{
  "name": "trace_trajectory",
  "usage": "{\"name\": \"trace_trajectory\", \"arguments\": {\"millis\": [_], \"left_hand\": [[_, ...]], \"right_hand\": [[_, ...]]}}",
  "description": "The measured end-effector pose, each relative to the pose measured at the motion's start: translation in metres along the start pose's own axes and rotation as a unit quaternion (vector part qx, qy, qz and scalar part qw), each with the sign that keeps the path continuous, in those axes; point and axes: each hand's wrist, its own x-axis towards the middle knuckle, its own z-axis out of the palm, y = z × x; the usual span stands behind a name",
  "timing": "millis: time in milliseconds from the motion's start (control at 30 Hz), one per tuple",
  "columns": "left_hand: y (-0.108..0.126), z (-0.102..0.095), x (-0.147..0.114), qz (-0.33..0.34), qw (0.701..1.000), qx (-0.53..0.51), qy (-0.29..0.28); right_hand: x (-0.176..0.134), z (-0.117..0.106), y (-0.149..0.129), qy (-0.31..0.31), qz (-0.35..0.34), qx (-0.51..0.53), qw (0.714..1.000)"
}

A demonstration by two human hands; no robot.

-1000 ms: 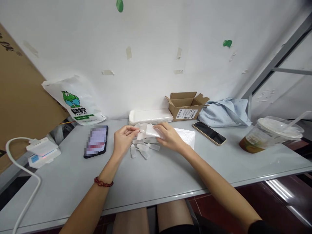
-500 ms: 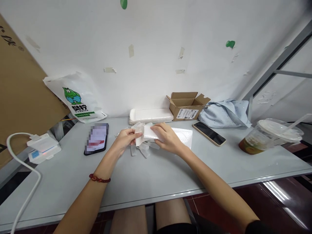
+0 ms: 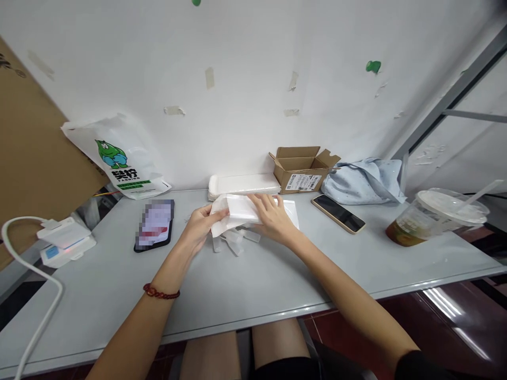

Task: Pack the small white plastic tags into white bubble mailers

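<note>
A white padded mailer (image 3: 241,208) is held between my two hands just above the table. My left hand (image 3: 199,228) pinches its left end, the thumb on top and the fingers beneath. My right hand (image 3: 274,220) lies over the right part of the mailer, fingers curled over its top and the thumb hidden from sight. Below the mailer, several translucent whitish strips (image 3: 235,245) lie in a loose pile, partly covered by it. Behind, against the wall, sits a stack of similar white mailers (image 3: 244,184).
An open cardboard box (image 3: 298,171), a light blue cloth bag (image 3: 362,182), a dark-screened phone (image 3: 339,214) and a drink cup (image 3: 431,221) stand to the right. Leftward are a lit phone (image 3: 155,226), a white printed bag (image 3: 119,158) and a white device with a cable (image 3: 65,240).
The mailer has shifted left, and its left end now spreads wider and flatter. My right hand's fingers have spread over it. The view has tilted and shifted slightly.
</note>
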Motion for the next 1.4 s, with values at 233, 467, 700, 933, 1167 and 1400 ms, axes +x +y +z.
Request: {"name": "trace_trajectory", "arguments": {"millis": [233, 467, 700, 933, 1167, 1400], "left_hand": [[0.014, -0.001, -0.009, 0.011, 0.990, -0.100, -0.096], [0.012, -0.003, -0.008, 0.015, 0.989, -0.107, -0.105], [0.011, -0.004, -0.013, 0.027, 0.982, -0.104, -0.152], [0.012, 0.008, -0.020, 0.022, 0.984, -0.008, -0.175], [0.006, 0.021, -0.025, -0.017, 0.975, 0.012, -0.219], [-0.003, 0.012, -0.015, 0.135, 0.968, 0.128, -0.167]], "right_hand": [[0.000, -0.008, 0.046, 0.083, 0.004, 0.211, 0.974], [-0.001, -0.033, 0.028, 0.122, 0.009, 0.291, 0.949], [-0.002, -0.041, 0.013, 0.149, -0.043, 0.365, 0.918], [-0.004, -0.046, 0.005, 0.156, -0.054, 0.398, 0.902], [-0.007, -0.047, -0.010, 0.162, -0.088, 0.390, 0.902], [-0.004, -0.030, 0.005, -0.005, -0.104, 0.258, 0.961]]}}
